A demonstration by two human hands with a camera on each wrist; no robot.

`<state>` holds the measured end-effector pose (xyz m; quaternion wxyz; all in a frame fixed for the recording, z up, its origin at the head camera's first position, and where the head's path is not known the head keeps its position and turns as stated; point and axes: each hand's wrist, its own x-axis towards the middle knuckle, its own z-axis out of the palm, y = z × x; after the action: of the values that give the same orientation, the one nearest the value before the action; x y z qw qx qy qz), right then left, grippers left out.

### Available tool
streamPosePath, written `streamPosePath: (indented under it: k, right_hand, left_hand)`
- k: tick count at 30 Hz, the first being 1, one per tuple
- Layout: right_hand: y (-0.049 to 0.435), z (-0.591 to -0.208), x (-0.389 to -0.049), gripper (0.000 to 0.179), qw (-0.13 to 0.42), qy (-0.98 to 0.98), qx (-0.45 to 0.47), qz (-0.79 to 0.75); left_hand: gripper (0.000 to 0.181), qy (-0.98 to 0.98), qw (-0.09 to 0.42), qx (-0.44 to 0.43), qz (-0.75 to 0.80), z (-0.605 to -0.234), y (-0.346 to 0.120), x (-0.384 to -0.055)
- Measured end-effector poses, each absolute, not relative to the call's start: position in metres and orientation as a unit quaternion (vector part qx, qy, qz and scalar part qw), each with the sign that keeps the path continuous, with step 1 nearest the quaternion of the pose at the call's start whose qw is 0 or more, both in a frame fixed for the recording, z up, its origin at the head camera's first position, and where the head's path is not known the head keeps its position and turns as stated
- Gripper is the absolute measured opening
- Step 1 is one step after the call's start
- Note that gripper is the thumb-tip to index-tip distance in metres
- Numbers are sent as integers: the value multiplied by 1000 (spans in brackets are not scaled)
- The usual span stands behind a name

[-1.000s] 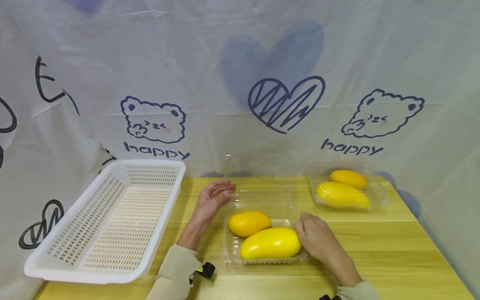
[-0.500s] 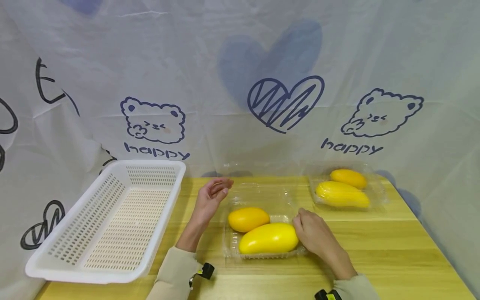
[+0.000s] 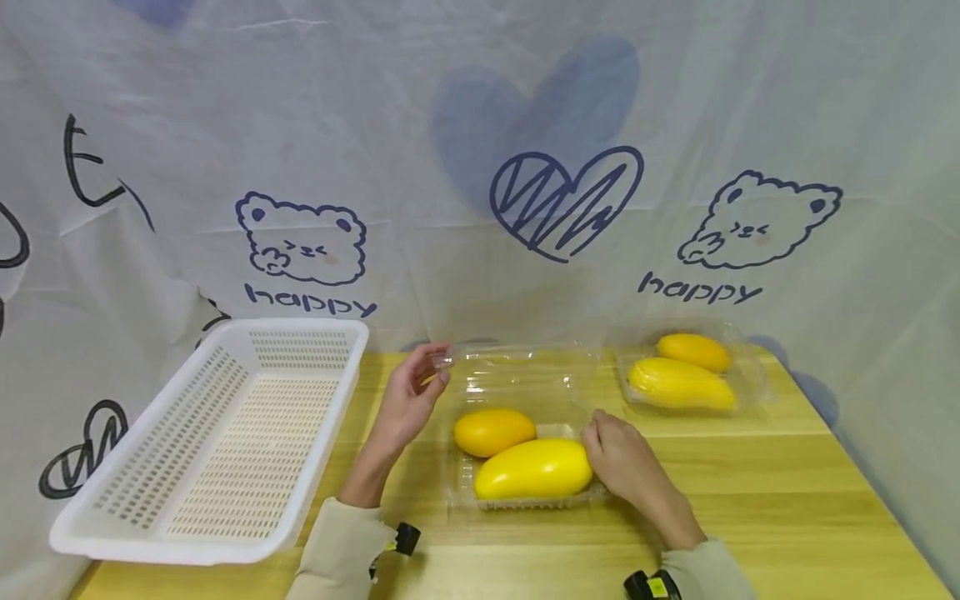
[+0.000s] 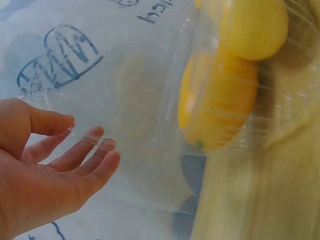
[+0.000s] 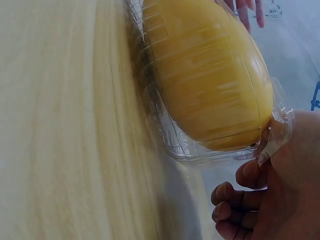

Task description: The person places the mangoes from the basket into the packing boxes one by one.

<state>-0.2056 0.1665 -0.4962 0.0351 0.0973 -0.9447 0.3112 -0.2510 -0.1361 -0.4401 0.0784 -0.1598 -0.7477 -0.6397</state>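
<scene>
A clear plastic clamshell box stands on the table between the two hands, its lid raised at the back. Inside lie a large yellow mango and a smaller orange-yellow mango behind it. My left hand pinches the left corner of the lid; in the left wrist view the lid's edge passes between thumb and fingers. At the box's right rim, my right hand has its thumb and curled index finger on the clear flange, seen close in the right wrist view.
To the left stands a white perforated plastic basket. At the back right sits a second clear box with two yellow mangoes in it. A printed cloth hangs behind the wooden table.
The lid's upper edge has come lower and forward. My left hand, loose beside the lid before, now has its corner between the fingers. The right hand stays at the rim.
</scene>
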Motion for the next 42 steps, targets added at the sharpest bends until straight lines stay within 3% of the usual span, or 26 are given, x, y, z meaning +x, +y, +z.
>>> streamPosePath:
  k: [13,26,42]
  right_hand:
    - [163,-501,-220,30,31,-935,70,347]
    - [162,-504,-231,32,53,-924,90,368]
    - [176,-501,-232,35,-44,-823,37,565]
  left_hand:
    - [41,-844,94,-261,-459,-425,-134,-229]
    - [55,-866,87,-333,-363,-441,-139,-212]
    - [55,-879,79,-332,-332,-462,-137,-200]
